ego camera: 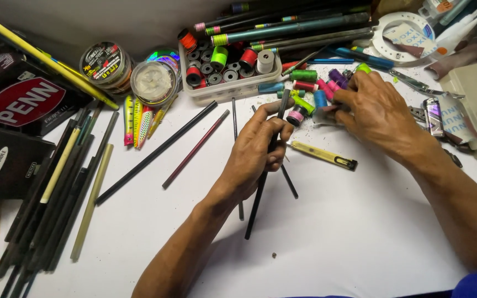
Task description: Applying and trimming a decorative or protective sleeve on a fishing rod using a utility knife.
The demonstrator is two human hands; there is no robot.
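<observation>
Rod blank [264, 165], thin, black and straight, stands slanted near the middle of the white bench [360, 232], its lower tip resting on bare surface. Far left, a bundle of dark and olive rods [56, 193] lies fanned along the bench edge, beside black boxes [12, 127]. Next come two round line spools [131, 74], glossy painted lures [136, 121] and two loose thin rods [161, 149] lying diagonally. The left hand [255, 154] has its fingers closed around the rod blank's upper half. Behind it sits a clear plastic tray [230, 88] packed with thread bobbins. A yellow utility knife [322, 155] lies just right of that hand. The right hand [376, 113] rests palm-down among scattered bright thread spools [310, 88], fingers curled; whether they grip anything I cannot tell. The open room lies in front, a wide smooth stretch of white between both forearms.
</observation>
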